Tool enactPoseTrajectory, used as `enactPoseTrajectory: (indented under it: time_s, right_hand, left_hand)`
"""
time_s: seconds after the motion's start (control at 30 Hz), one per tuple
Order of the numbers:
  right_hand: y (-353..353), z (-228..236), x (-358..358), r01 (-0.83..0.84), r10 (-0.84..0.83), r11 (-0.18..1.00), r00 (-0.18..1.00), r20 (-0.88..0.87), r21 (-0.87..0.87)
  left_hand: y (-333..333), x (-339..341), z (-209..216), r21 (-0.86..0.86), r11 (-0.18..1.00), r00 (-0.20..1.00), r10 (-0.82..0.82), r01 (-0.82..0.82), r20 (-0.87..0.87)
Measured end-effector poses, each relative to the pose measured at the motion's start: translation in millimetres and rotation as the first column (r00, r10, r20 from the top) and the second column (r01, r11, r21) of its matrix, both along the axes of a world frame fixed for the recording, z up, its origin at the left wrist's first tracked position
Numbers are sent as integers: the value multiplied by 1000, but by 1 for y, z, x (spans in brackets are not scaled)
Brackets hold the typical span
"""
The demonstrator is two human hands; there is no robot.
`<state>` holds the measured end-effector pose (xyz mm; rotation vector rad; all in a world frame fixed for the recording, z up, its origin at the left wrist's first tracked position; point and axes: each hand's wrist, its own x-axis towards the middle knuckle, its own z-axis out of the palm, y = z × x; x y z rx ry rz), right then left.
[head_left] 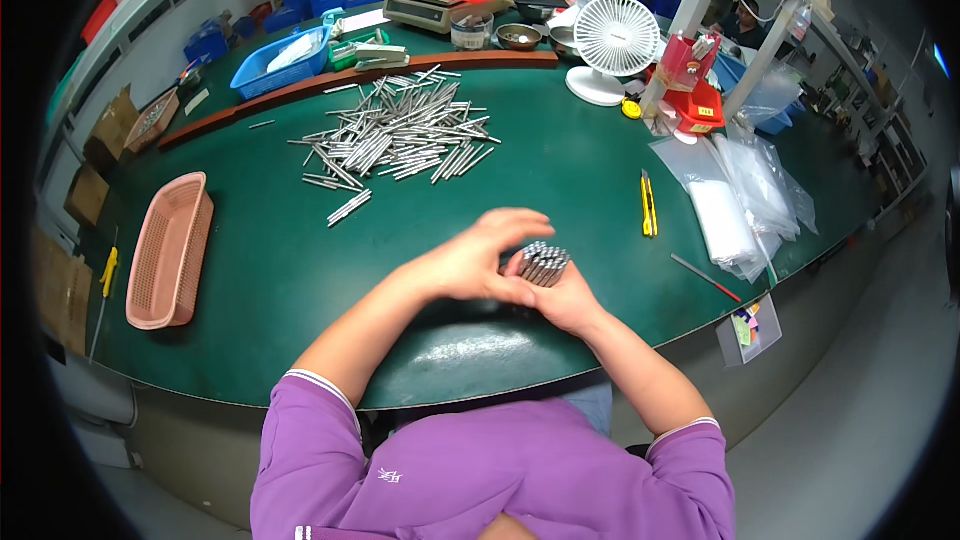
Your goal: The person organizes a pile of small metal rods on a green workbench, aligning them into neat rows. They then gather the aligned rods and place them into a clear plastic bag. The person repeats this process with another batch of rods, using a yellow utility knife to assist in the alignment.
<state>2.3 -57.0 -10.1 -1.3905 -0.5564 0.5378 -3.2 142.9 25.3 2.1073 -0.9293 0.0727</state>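
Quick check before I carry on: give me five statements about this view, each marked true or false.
1. The right hand holds a bundle of metal rods. True.
2. The left hand rests inside the pink basket. False: it is curved beside the bundle, away from the basket.
3. The yellow cutter lies on the green table. True.
4. The white fan lies on its side. False: it stands upright.
5. A pile of loose rods lies beyond the hands. True.

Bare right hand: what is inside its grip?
A bundle of slim, silver metal rods, ends showing at the top. The bare right hand covers part of their lower lengths; anything deeper in the grip cannot be seen.
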Motion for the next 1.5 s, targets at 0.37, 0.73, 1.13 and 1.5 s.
enactPoseTrajectory:
  time_s: [0.37, 0.73, 1.13, 1.5]
  right_hand:
    - [0, 14, 12, 100, 57, 911, 931, 361, -401]
    - [0, -2, -4, 126, -32, 976, 887, 461, -176]
    - [8, -4, 9, 200, -111, 942, 944, 311, -269]
    - [6, -4, -2, 241, -54, 914, 870, 489, -328]
  left_hand:
    - [-8, 15, -33, -140, 990, 977, -49, 20, -208]
    - [-17, 1, 3, -32, 998, 982, -63, 58, -178]
    - [-12, 19, -40, -279, 960, 957, -67, -16, -284]
    - [-17, 11, -29, -130, 988, 978, -111, 88, -179]
